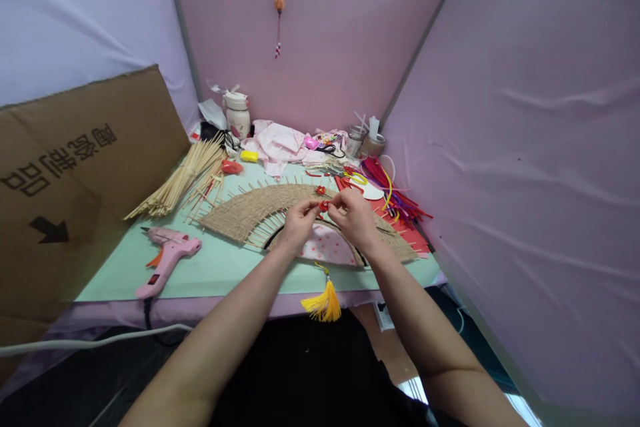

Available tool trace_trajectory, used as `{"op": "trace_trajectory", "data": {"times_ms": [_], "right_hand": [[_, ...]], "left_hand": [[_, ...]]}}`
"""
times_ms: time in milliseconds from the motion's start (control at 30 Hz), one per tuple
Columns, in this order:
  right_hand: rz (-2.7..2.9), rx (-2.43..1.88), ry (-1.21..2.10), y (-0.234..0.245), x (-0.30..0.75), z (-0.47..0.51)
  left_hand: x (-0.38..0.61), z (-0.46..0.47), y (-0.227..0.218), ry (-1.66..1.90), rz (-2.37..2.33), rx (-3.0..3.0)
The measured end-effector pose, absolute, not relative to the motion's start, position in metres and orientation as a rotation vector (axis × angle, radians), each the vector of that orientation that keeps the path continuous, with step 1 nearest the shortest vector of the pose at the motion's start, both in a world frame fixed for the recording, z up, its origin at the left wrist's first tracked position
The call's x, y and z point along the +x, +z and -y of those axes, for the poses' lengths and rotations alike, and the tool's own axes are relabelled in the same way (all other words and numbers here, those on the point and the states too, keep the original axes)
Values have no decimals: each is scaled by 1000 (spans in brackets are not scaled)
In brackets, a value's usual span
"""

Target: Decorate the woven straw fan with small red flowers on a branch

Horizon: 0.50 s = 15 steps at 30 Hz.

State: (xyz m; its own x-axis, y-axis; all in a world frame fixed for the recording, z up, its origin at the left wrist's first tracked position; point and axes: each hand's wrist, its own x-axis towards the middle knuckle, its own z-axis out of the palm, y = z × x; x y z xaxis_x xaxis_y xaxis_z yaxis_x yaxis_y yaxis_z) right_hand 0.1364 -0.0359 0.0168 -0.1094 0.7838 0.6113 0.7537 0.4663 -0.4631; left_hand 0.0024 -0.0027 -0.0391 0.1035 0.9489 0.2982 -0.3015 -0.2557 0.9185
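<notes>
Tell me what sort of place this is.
Probably a handicraft workspace: a pink glue gun, a bundle of thin sticks and a fan-shaped woven piece lie on a green-topped table.

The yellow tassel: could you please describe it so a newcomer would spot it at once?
Find the broad, fan-shaped woven piece on the pale green table covering. Below its pink dotted panel, at the covering's front edge, is the tassel: the only bundle of bright yellow threads there.

Head-worn view, looking forward, angled down
</notes>
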Motion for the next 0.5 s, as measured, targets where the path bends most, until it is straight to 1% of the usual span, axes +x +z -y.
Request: {"op": "trace_trajectory", "data": {"times_ms": [67,100,233,300,400,500], "right_hand": [[1857,-1280,-27,14,135,37],[1852,-1280,9,14,136,37],[1774,-1297,483,24,148,34],[1762,-1289,650,33,155,33],[1868,-1296,747,43,160,32],[1984,-1338,772,47,161,30]], "left_hand": [[2,3,-38,1411,-776,1260],[1,3,-38,1400,-780,1252],[0,2,-38,1259,-674,1207],[0,2,-39,1160,-618,1202],[1,2,-39,1076,-614,1249],[0,4,-37,1046,-661,1328]]}}
